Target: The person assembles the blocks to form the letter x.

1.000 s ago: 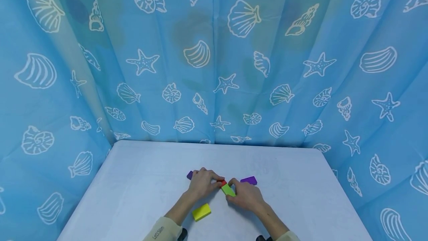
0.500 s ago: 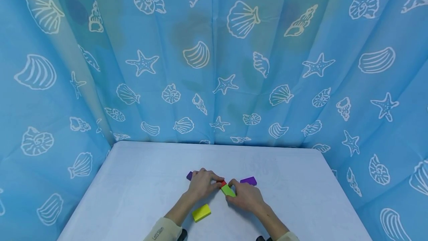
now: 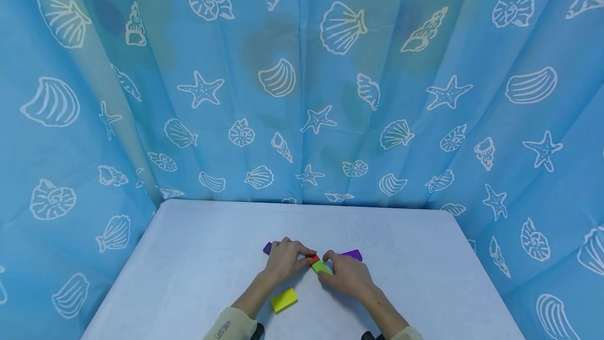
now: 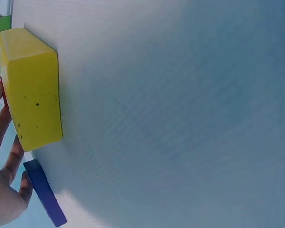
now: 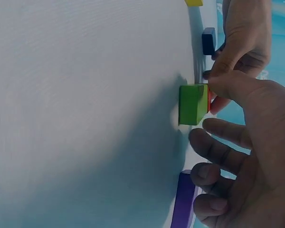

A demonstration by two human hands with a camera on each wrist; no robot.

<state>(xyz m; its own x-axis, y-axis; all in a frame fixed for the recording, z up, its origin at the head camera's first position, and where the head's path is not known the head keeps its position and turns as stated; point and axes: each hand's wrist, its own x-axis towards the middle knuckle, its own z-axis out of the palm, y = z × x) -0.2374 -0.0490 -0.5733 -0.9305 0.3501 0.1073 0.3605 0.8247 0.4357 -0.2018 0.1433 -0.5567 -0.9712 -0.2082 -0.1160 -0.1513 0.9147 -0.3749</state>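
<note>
Near the middle of the table, a red block [image 3: 315, 259] and a light green block [image 3: 321, 267] lie end to end on a slant. My left hand [image 3: 285, 258] pinches the red one between thumb and forefinger, hiding much of it. From the other side, my right hand [image 3: 349, 274] has thumb and forefinger about the green block [image 5: 192, 104]; its remaining fingers curl loosely in the right wrist view. A dark purple block [image 3: 267, 248] pokes out behind the left hand. Beside the right hand's knuckles lies another purple block [image 3: 353, 255], partly covered.
A yellow block [image 3: 284, 300] rests nearer the person, between the forearms; it looms large in the left wrist view. The table [image 3: 212, 256] has a white cover. Behind and at both sides hangs a blue curtain [image 3: 302, 93] with shell prints.
My right hand has shifted slightly left along the green block, covering more of its near end and of the right purple block. The left hand stays put.
</note>
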